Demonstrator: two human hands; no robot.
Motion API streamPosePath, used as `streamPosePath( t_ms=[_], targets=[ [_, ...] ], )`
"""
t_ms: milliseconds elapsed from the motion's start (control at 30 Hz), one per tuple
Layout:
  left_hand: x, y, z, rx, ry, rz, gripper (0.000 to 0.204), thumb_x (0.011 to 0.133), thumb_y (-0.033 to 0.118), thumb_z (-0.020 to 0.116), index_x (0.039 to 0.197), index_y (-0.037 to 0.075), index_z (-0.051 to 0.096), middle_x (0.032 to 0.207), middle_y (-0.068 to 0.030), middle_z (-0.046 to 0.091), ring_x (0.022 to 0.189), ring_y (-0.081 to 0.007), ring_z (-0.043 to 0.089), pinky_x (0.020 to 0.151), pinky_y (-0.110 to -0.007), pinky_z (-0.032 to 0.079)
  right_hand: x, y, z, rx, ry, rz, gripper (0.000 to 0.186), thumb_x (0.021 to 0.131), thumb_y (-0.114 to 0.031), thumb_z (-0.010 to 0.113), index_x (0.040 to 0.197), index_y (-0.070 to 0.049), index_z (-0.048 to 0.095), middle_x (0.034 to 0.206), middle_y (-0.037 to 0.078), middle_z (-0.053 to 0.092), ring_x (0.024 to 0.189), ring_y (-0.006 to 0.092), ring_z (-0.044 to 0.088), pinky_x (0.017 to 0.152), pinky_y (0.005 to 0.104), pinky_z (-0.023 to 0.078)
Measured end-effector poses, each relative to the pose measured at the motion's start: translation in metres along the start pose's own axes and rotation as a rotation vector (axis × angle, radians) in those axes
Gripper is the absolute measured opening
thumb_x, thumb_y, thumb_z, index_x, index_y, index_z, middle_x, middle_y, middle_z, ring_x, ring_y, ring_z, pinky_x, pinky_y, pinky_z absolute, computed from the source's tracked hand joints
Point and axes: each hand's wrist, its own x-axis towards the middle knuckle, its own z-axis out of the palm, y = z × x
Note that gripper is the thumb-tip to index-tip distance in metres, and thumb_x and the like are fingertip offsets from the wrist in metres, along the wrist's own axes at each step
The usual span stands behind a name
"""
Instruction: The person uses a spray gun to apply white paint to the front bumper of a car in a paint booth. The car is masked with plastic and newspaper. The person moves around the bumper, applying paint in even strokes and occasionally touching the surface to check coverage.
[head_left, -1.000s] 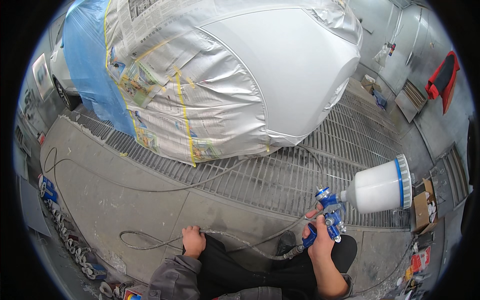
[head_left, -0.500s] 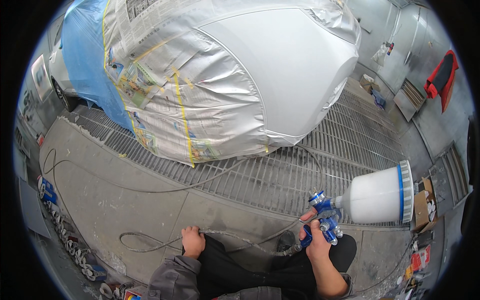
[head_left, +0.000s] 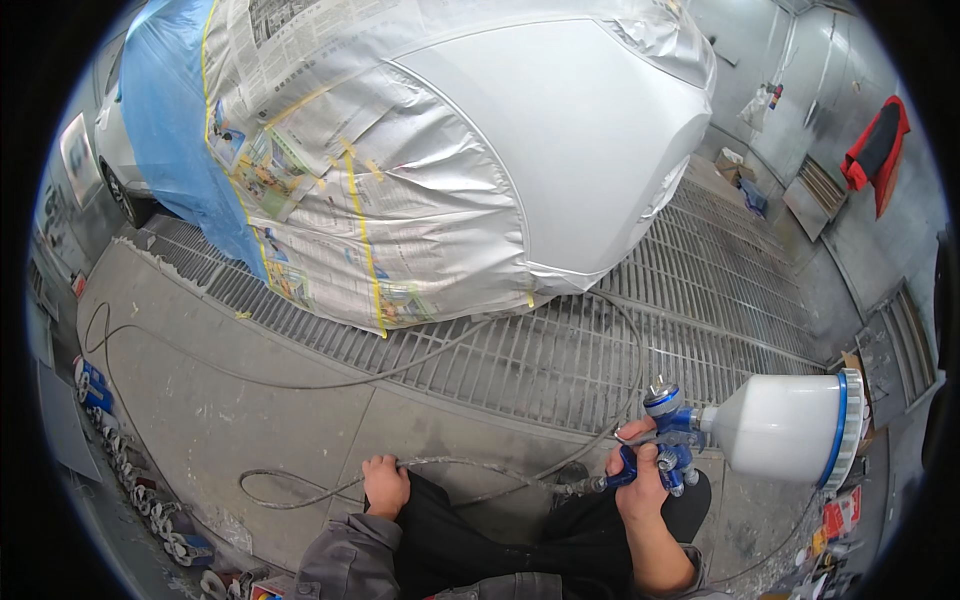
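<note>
The blue spray gun (head_left: 665, 450) (white cup (head_left: 785, 430) tipped sideways) sits in the right hand (head_left: 640, 480), fingers wrapped round its grip. The left hand (head_left: 385, 485) clasps the air hose (head_left: 470, 465). Beyond the fingers lie floor grating (head_left: 600, 350) and a masked car (head_left: 450, 150).

A car paint booth: masked car (head_left: 420, 150) in newspaper, floor grating (head_left: 600, 350), spray gun (head_left: 670, 450).

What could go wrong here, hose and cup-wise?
1. The air hose loops loosely across the floor and grating beside the person's legs, so it could snag or trip.
2. The left hand grips the hose while the right hand holds the spray gun with its white cup lying sideways; paint might leak at the lid.
</note>
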Motion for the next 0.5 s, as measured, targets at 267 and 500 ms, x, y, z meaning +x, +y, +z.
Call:
streamPosePath(
  t_ms=[267,500],
  targets=[
    [0.001,0.003,-0.003,0.002,-0.012,-0.005,0.023,0.084,0.016,0.072,0.104,0.004,0.072,0.106,-0.0169,0.065,0.108,-0.0414,0.056,0.088,-0.051,0.053,0.004,-0.01,0.017,0.061,0.231,0.042,0.042,0.104,-0.025,0.063,0.137,-0.003,0.049,0.11,0.014,0.064,0.061,0.0146,0.056,0.056,0.0285,0.047],
    [0.001,0.005,-0.005,0.0,-0.024,-0.028,0.022,0.084,0.016,0.071,0.103,0.005,0.072,0.107,-0.0159,0.065,0.108,-0.0406,0.056,0.088,-0.051,0.053,0.011,-0.018,0.021,0.068,0.384,0.199,0.029,0.107,-0.019,0.056,0.133,-0.006,0.054,0.105,0.01,0.065,0.059,0.0142,0.055,0.052,0.0288,0.046]
  ],
)
